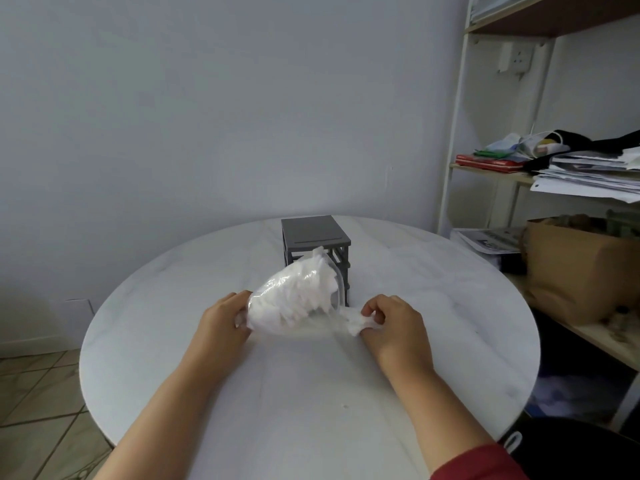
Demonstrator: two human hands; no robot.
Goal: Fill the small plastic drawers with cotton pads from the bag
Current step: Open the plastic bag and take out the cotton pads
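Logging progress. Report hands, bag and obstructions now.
Left hand grips clear plastic bag of white cotton pads. Right hand pinches white wad at bag's mouth. Small grey plastic drawer unit behind bag, partly hidden. No obstruction seen.

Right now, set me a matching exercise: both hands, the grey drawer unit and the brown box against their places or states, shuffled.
1 left hand
2 right hand
3 grey drawer unit
4 brown box

a on the shelf at right
b pinches white cotton at the bag mouth
c stands behind the bag
d grips the bag's closed end

Pairs: 1-d; 2-b; 3-c; 4-a
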